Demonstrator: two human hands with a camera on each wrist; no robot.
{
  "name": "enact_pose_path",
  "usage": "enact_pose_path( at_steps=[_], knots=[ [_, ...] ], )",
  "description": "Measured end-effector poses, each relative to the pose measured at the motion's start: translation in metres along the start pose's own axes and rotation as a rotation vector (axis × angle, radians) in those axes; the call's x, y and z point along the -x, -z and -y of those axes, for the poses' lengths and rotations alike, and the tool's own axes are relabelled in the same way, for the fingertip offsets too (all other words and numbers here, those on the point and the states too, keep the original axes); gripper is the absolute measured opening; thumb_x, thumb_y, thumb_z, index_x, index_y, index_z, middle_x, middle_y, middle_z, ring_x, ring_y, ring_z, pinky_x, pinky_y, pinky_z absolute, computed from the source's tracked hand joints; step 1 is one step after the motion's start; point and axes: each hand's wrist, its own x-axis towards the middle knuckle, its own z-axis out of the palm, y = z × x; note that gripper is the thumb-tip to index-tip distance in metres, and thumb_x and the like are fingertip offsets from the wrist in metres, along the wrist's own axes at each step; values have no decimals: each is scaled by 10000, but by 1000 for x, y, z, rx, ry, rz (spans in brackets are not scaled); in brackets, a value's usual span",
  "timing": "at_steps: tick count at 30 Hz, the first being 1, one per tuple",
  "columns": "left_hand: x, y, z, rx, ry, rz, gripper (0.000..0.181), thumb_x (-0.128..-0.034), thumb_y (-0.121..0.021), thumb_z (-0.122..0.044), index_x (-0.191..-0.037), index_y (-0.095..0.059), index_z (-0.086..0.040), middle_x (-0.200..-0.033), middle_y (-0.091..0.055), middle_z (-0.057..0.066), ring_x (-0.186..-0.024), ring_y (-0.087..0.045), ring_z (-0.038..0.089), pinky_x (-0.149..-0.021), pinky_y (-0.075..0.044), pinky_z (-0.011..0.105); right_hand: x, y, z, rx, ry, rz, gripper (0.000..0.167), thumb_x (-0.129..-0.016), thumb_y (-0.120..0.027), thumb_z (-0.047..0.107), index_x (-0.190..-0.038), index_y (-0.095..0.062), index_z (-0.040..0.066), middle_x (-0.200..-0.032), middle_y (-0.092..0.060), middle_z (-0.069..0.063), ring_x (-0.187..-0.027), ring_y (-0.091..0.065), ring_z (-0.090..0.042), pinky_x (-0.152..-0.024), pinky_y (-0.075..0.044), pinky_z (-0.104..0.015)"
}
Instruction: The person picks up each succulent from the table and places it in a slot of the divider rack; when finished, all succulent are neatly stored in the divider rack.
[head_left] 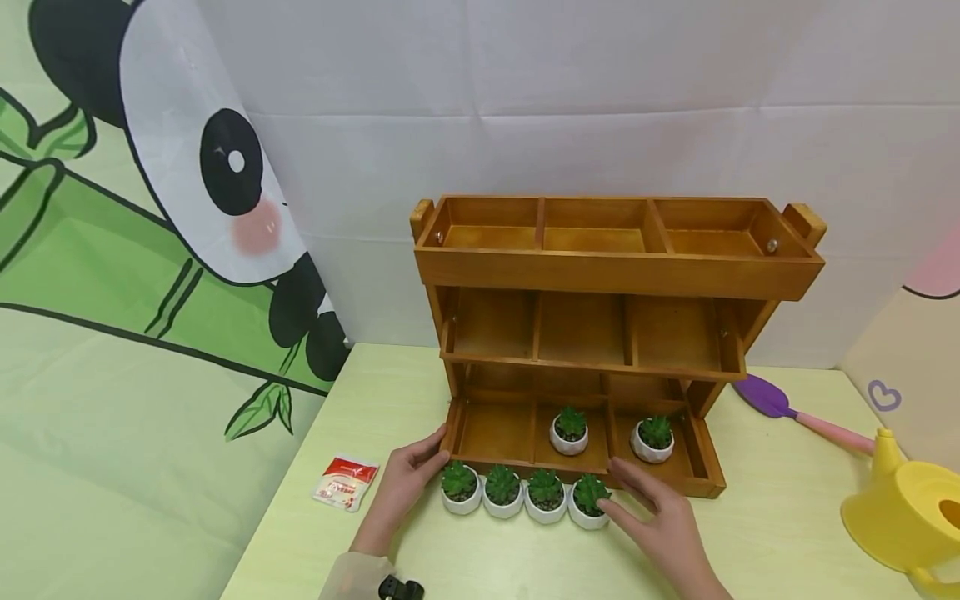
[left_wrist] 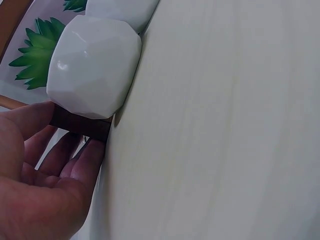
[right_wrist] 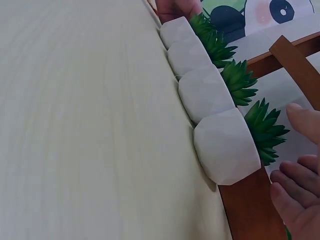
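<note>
Left hand (head_left: pixel 407 479): pinching shelf (head_left: pixel 618 275) edge, lower middle.
Right hand (head_left: pixel 660 525): spread wide, maybe touching end pot (head_left: pixel 587 520).
Table (head_left: pixel 780 533): wide, lower right.

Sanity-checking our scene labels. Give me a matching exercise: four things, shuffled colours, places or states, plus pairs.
Things:
1. row of four potted plants
2. wooden rack
3. watering can
4. trowel

Descriptions:
A. yellow
B. three-tiered
C. purple blade, pink handle
D. lined up along the front of the rack

Pairs: 1-D, 2-B, 3-A, 4-C
</note>
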Motion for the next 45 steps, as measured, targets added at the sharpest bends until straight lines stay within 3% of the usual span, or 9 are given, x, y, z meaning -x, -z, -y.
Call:
enact_pose_path(
  at_steps=[6, 16, 24, 33, 45],
  knots=[
    [-1, 0, 0, 10, -3, 2, 475, -993, -727, -103, -1457, -621, -101, -1497, -572, 28, -1407, -500, 274, -1108, -455, 327, 7, 2, -2, 9, 4, -33, 540, -823, -905, 125, -1322, -708, 64, -1282, -727, -63, -1162, -698, -226, -969, -558, -248],
    [1, 0, -1, 9, 8, -1, 477, -993, -726, -101, -1459, -622, -106, -1500, -571, 41, -1403, -507, 287, -1110, -457, 344, 13, 0, -8, 3, -98, -27, 546, -807, -923, 175, -1302, -719, 65, -1262, -733, -91, -1171, -696, -253, -972, -557, -239],
    [0, 0, 1, 32, 8, 1, 486, -987, -727, -79, -1459, -616, -87, -1503, -568, 46, -1408, -499, 287, -1103, -460, 322, 15, -6, -11, -37, -257, 23, 647, -769, -955, 255, -1331, -698, 63, -1320, -702, -102, -1229, -666, -288, -994, -549, -241],
    [-1, 0, 3, 65, -2, 8, 482, -986, -716, -39, -1455, -608, -56, -1501, -564, 86, -1386, -519, 319, -1070, -491, 298, 16, -15, -12, -37, -254, 52, 727, -751, -966, 265, -1361, -666, 6, -1352, -667, -187, -1244, -650, -347, -997, -560, -302],
    [-2, 1, 3, 42, 10, 3, 484, -981, -732, -70, -1452, -622, -84, -1497, -573, 50, -1390, -519, 285, -1080, -482, 304, 13, -23, -9, 96, -308, 56, 807, -718, -979, 366, -1356, -665, -15, -1329, -668, -242, -1210, -667, -365, -953, -591, -336]
  ],
)
